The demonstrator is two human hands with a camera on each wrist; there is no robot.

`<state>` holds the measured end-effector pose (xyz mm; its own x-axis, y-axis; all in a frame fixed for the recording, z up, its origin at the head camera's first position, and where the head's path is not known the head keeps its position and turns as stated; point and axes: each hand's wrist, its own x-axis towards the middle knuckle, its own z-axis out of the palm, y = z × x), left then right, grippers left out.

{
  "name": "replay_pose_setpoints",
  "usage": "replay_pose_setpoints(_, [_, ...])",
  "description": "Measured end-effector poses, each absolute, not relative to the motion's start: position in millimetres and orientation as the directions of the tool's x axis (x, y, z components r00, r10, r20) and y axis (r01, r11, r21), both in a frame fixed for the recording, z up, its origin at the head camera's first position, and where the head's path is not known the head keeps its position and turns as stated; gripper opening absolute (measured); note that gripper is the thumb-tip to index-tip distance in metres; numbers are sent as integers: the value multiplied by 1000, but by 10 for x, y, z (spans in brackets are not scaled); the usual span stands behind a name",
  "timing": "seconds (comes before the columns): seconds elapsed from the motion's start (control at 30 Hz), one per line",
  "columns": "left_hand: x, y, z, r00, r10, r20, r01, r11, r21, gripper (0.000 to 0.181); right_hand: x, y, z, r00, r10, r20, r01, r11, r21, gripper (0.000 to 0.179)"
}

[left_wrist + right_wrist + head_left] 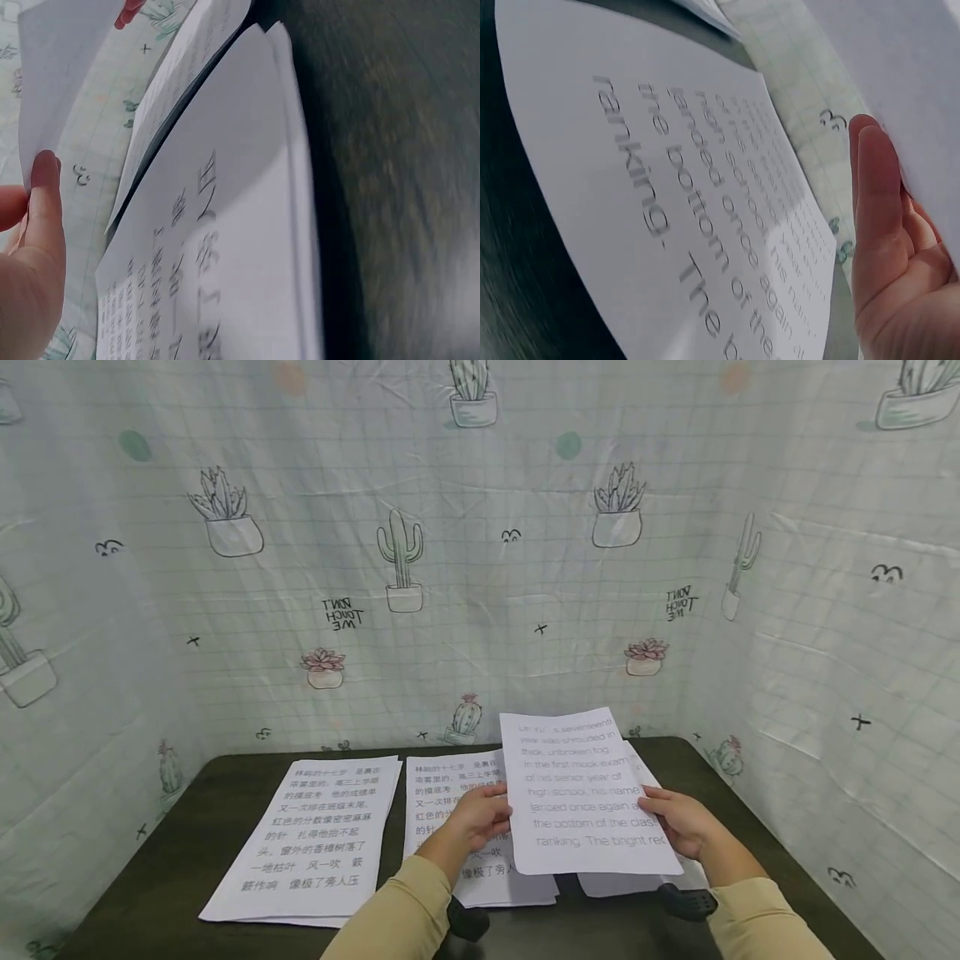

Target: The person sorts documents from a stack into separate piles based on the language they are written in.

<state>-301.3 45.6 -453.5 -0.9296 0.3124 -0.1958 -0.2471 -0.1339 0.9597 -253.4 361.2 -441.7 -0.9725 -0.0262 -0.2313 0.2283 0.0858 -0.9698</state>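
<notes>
A sheet of paper (585, 793) printed in English is held up off the table, tilted toward the head camera. At its left edge my left hand (474, 818) pinches it between thumb and fingers; the left wrist view shows the same grip on the sheet (60, 82). My right hand (681, 820) pinches the opposite edge, its fingers behind the sheet in the right wrist view. Beneath lies another English-printed sheet (705, 187), mostly covered in the head view. Below the left hand is a middle stack of Chinese-printed sheets (435, 777), partly hidden by hand and sheet.
Another stack of Chinese-printed paper (315, 843) lies on the left of the dark table (180, 835). A cactus-patterned curtain (510, 610) encloses the back and both sides. Black wrist devices (688, 902) sit under both wrists.
</notes>
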Motion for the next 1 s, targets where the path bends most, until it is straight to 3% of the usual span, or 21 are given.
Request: replay_pose_setpoints(1.0, [-2829,1129,-4668,-941,248,-231,-269,-132,954,51,-2465,4057,-4517,-936,189,-297,333,199,-922,59])
